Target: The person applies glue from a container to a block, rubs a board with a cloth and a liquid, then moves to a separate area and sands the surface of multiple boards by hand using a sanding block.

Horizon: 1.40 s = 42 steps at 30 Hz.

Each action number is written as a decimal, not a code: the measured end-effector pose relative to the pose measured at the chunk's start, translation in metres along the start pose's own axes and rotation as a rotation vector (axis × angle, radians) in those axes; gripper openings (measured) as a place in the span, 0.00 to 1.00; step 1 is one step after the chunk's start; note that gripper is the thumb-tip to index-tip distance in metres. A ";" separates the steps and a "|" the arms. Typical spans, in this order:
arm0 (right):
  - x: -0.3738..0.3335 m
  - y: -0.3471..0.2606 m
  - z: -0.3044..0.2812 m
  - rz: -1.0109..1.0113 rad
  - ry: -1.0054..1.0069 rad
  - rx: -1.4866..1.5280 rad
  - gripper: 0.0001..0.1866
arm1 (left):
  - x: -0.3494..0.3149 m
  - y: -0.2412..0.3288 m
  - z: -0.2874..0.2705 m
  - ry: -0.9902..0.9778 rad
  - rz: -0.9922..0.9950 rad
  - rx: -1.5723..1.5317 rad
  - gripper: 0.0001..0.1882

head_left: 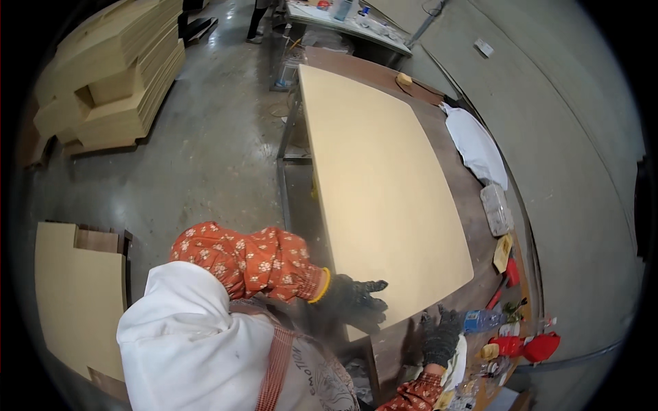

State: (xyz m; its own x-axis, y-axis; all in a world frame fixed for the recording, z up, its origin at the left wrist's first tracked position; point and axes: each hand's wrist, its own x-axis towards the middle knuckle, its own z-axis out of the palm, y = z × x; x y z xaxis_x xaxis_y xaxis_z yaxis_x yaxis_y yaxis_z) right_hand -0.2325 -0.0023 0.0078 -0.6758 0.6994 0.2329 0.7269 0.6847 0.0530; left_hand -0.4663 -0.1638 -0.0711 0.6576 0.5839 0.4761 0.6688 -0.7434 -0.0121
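A large pale cream panel [391,198] with rounded corners lies flat on a brown-topped workbench [473,198]. My left hand [356,301], in a dark grey glove with a yellow cuff, rests at the panel's near left edge. Its thumb and fingers are stretched out over the surface and slightly blurred. Just beyond the panel's near edge, over the bench, is my right hand [442,335], also dark-gloved, with fingers apart. Neither hand appears to hold anything. Both arms wear orange flowered sleeves.
Right of my right hand are a clear plastic bottle [483,320] and a red item [541,347]. A white cloth [474,144] and a wrapped pale block [496,209] line the wall side. Stacked panels [110,75] stand far left; another cut panel [75,288] is nearer.
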 end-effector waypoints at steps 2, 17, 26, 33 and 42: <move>-0.002 -0.007 -0.009 -0.034 0.002 0.017 0.22 | 0.028 -0.003 -0.050 -0.224 0.026 -0.001 0.29; -0.017 -0.073 -0.069 -0.222 0.079 0.293 0.25 | 0.121 -0.044 -0.134 -0.354 0.168 -0.113 0.24; -0.016 -0.096 -0.071 -0.241 0.151 0.348 0.26 | 0.096 -0.036 -0.153 -0.393 0.118 -0.149 0.29; -0.046 -0.078 -0.056 -0.199 0.087 0.254 0.28 | 0.025 -0.005 -0.100 -0.081 0.114 0.023 0.32; -0.208 -0.036 -0.087 0.757 0.359 0.334 0.22 | -0.052 0.060 -0.084 -0.198 0.023 0.038 0.30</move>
State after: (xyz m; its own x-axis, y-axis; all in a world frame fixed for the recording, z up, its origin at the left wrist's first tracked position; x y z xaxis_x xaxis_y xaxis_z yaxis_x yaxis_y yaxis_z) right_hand -0.1074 -0.1897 0.0417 0.0893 0.9194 0.3831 0.8504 0.1299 -0.5099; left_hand -0.4892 -0.2662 -0.0224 0.7257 0.6226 0.2927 0.6630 -0.7465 -0.0560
